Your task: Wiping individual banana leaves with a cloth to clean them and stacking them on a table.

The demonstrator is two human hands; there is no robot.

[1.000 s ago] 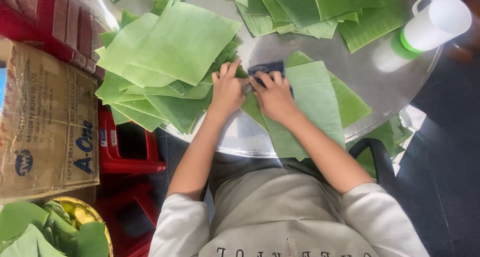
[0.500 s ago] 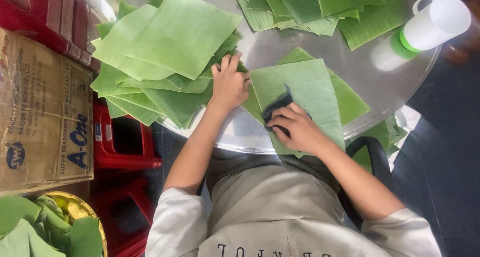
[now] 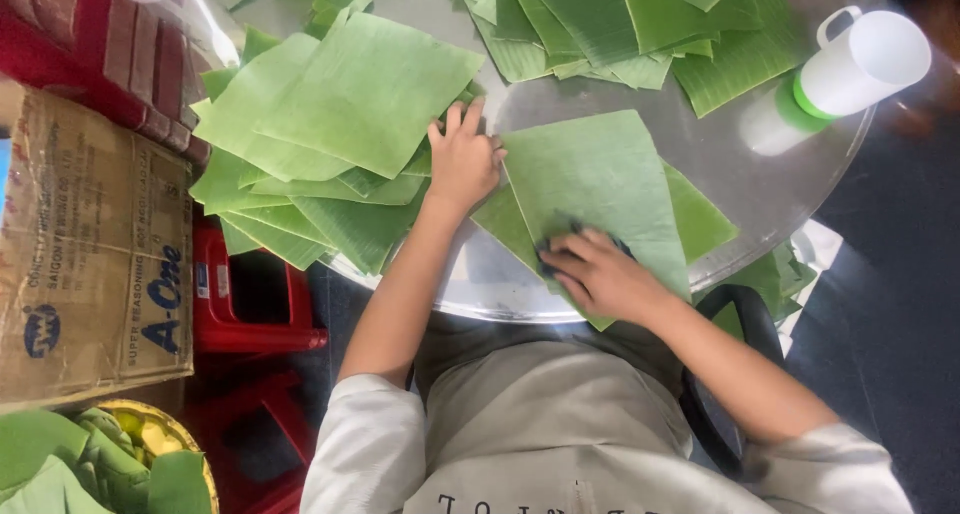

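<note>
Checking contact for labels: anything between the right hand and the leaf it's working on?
Yes: a dark cloth lies under the right hand, between its fingers and the leaf. The left hand presses the leaf's edge bare.

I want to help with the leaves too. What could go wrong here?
The leaf being wiped hangs over the table edge near the right hand, so a hard rub with the dark cloth might tear it or pull it off. The left hand presses only its far corner, so it could slide. The white jug sits near the rim and might get knocked.
</note>
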